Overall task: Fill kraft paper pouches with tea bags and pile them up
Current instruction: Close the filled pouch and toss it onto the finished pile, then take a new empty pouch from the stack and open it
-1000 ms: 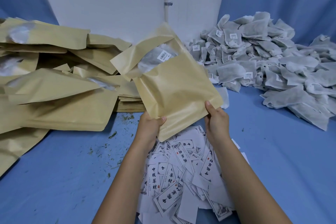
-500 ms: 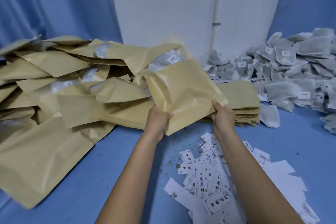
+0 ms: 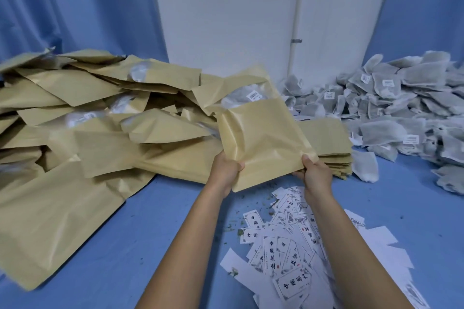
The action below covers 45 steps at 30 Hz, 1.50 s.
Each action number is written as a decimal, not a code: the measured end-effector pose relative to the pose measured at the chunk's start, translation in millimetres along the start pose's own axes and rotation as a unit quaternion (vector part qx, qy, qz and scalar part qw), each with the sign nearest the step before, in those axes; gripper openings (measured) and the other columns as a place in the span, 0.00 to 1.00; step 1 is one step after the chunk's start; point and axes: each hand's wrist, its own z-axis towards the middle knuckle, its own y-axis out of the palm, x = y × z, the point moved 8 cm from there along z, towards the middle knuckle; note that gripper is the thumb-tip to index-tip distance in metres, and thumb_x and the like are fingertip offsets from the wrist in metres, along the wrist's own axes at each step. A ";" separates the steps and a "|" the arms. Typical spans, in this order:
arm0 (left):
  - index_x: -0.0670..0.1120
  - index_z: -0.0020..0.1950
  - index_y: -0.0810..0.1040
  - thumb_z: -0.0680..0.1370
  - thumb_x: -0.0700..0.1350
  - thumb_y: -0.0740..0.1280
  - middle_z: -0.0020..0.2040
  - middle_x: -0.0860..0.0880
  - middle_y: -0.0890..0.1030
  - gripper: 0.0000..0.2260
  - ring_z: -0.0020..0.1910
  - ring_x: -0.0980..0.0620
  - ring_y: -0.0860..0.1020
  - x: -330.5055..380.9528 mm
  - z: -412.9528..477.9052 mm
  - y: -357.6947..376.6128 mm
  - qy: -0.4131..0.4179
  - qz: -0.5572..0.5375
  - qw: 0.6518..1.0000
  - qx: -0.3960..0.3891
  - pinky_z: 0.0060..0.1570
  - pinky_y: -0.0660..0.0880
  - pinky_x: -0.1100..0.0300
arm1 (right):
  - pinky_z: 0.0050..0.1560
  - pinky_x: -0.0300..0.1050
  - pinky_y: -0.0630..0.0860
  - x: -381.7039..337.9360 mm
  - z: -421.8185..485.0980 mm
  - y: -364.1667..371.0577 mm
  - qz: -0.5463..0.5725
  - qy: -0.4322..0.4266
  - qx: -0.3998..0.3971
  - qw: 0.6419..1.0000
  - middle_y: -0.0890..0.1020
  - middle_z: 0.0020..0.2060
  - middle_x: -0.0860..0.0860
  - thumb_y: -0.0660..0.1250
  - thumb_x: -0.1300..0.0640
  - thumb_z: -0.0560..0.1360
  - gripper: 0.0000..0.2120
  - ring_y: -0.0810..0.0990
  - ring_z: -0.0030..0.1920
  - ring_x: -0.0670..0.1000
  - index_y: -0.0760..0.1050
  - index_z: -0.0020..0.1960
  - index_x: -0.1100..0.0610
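On blue cloth, before a white wall, pouches heap.

Packing workroom: heaped kraft pouches, tea bags, loose labels.

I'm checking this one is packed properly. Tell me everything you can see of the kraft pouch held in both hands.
The kraft pouch is tan, creased paper, slightly bulged, held tilted in the air, top end away. Near that top a white tea bag with a barcode label shows, whether through an open mouth or a clear window I cannot tell. The left hand grips its lower left corner, the right hand its lower right corner.
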 end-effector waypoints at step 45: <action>0.49 0.62 0.77 0.71 0.38 0.70 0.55 0.51 0.81 0.20 0.52 0.49 0.80 4.4 -19.1 141.2 0.410 0.612 0.675 -0.051 0.44 0.75 0.59 | 0.58 0.44 0.70 -90.7 15.2 -54.8 -0.437 -0.296 -0.055 0.848 0.80 0.56 0.47 0.61 0.51 0.79 0.14 0.76 0.56 0.47 0.79 0.57 0.57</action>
